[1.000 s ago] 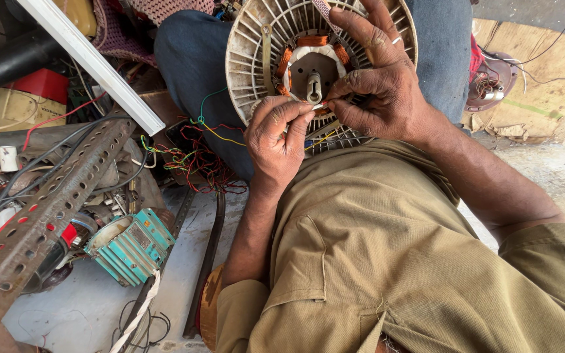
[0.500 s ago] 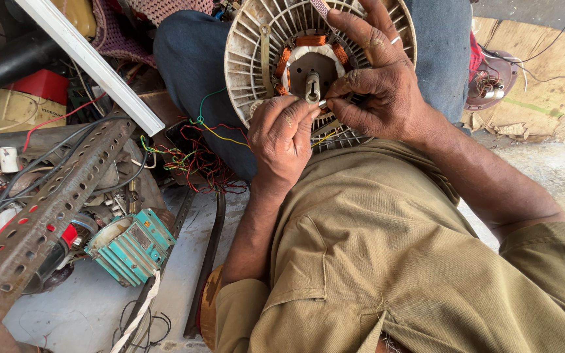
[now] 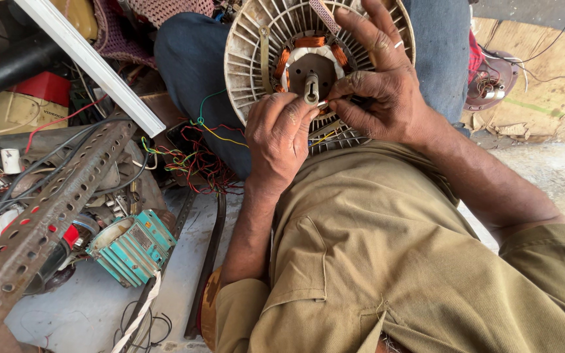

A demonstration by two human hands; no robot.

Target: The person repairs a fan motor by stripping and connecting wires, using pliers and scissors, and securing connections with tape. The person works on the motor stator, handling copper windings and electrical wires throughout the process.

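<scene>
A round white slotted fan motor housing (image 3: 250, 52) rests against my lap at top centre, with copper windings (image 3: 308, 42) and a metal shaft (image 3: 311, 88) at its middle. My left hand (image 3: 279, 140) and my right hand (image 3: 377, 82) meet just below the shaft, fingertips pinched together on a thin wire end (image 3: 325, 103). Coloured wires (image 3: 191, 157) trail from the housing down to the left. My right hand's fingers spread over the housing's right side.
A perforated rusty metal angle bar (image 3: 47, 216) slants across the left. A teal finned motor (image 3: 132, 245) lies on the floor below it. A white bar (image 3: 93, 65), a red box (image 3: 44, 88), tangled cables and scrap parts crowd the left. A brown motor cover (image 3: 492, 82) lies at right.
Both hands have shifted very slightly around the shaft; the fingertips stay pinched at the same spot. The housing has not moved.
</scene>
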